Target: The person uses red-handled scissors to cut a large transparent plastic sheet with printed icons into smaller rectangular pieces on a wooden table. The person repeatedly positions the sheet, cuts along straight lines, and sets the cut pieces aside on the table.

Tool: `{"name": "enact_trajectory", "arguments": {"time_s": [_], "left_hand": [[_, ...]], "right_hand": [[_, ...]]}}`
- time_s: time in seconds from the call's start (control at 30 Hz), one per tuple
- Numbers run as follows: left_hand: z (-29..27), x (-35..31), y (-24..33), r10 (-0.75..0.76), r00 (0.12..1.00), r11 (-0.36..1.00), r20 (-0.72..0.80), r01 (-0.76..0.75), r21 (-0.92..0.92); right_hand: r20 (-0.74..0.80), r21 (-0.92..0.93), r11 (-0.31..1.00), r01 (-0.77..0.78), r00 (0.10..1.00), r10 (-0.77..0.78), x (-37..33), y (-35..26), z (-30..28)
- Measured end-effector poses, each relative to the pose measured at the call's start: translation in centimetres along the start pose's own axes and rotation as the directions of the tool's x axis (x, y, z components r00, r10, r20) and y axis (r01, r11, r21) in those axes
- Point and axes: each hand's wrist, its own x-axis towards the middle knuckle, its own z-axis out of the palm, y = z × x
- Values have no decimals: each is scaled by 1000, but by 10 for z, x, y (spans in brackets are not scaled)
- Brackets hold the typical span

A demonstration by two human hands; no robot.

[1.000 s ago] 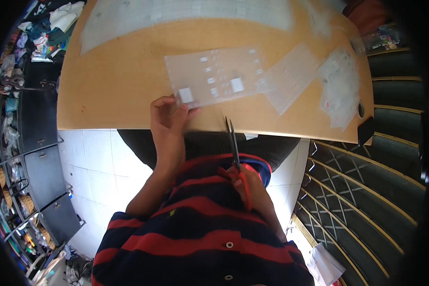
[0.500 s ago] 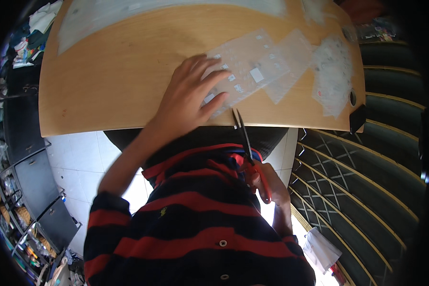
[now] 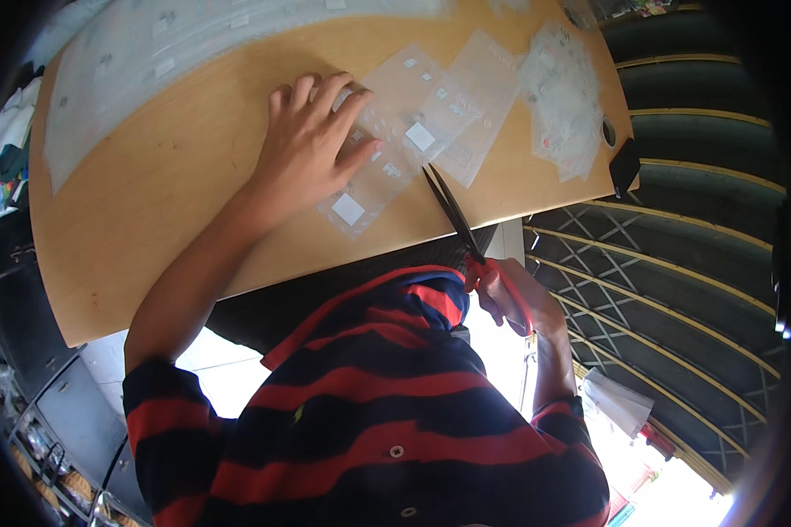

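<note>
My left hand [image 3: 310, 132] is open, fingers spread and slightly bent, on the left part of a clear plastic bag [image 3: 394, 132] with small white printed patches. The bag lies slantwise on the wooden table [image 3: 220, 132]. My right hand [image 3: 536, 294] grips scissors [image 3: 455, 215] by their red handles, close to my body near the table's front edge. Their dark blades are a little apart, and the tips point away from me at the bag's near right side. Whether the tips touch the plastic, I cannot tell.
Another clear bag [image 3: 483, 119] lies partly under the first. To the right is a heap of clear plastic pieces [image 3: 564, 105], with a black object [image 3: 624, 167] at the table edge. Large translucent sheets [image 3: 123, 88] cover the far left. A folding metal gate [image 3: 677, 237] stands at right.
The view has turned, so the table sits tilted. The scissors have moved forward over the table, their tips now beside the bag. My left hand stays on the bag.
</note>
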Motion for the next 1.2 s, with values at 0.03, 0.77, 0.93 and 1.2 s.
{"name": "enact_trajectory", "arguments": {"time_s": [0.03,0.77,0.93,1.2], "left_hand": [[-2,-1,0,5,1000,1000,12,-4,-13],[-14,-1,-2,63,985,989,162,-39,-143],[-14,-2,-2,54,984,989,167,-29,-148],[-12,-3,-2,54,987,987,152,-30,-158]], "right_hand": [[19,23,1000,10,1000,-10,3,3,-2],[68,-167,986,-7,998,18,10,-18,-12],[22,-95,993,75,997,-73,18,-19,2],[-10,-101,995,5,1000,-6,18,-14,4]]}}
